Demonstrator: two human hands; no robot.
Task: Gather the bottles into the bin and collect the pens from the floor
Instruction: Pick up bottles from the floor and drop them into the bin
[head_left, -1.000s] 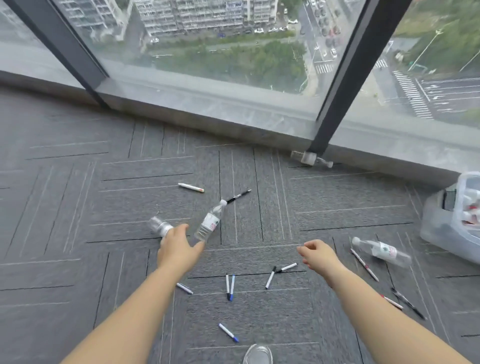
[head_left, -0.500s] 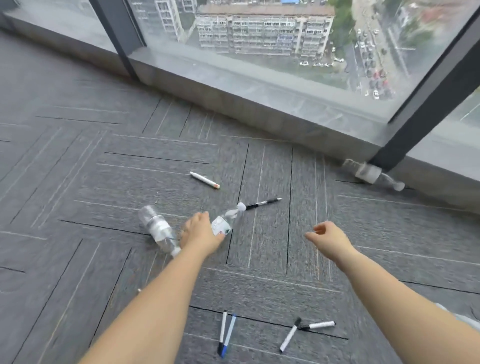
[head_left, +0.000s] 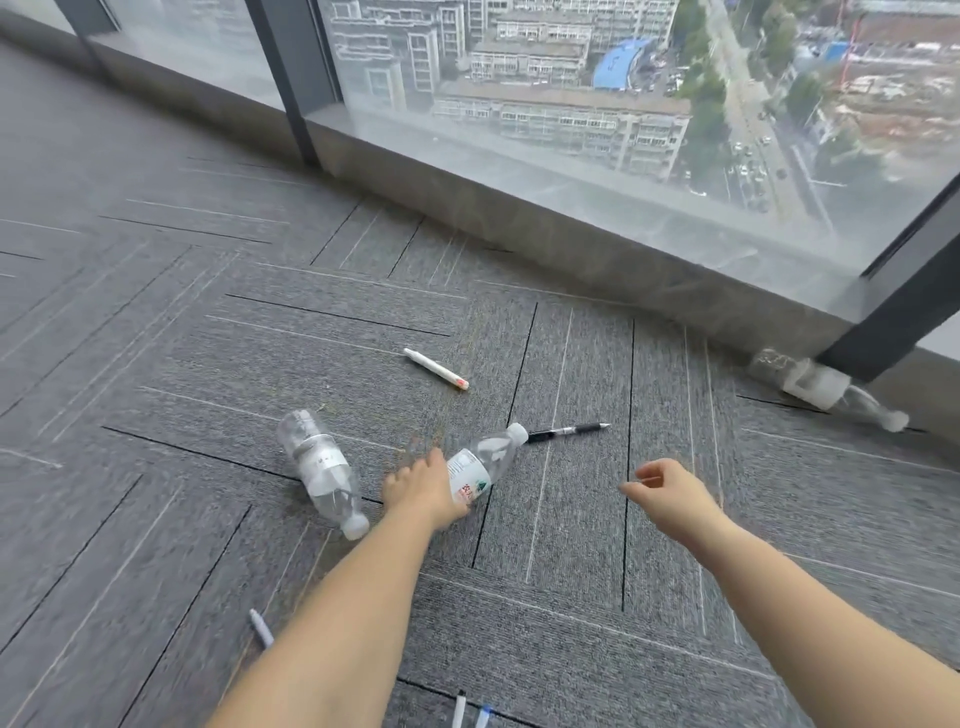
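Note:
My left hand (head_left: 423, 488) lies over the base end of a clear bottle with a red and green label (head_left: 485, 460), which lies on the carpet with its white cap pointing up-right. Motion blur hides whether the fingers curl round it. A second clear bottle (head_left: 319, 467) lies just left of that hand. A third bottle (head_left: 821, 389) rests against the window sill at the right. My right hand (head_left: 667, 493) hovers above the floor, fingers loosely curled, holding nothing. A black pen (head_left: 569, 430) lies by the labelled bottle's cap, a white pen (head_left: 436, 369) farther back.
Grey carpet tiles cover the floor up to a low sill under tall windows with dark posts (head_left: 883, 332). Another pen (head_left: 261, 629) lies beside my left forearm, and two pen tips (head_left: 470, 714) show at the bottom edge. The bin is out of view.
The view has swung left and closer to the floor, so the bin and the right-hand pens left the frame. My left hand slid from the left bottle onto the labelled one.

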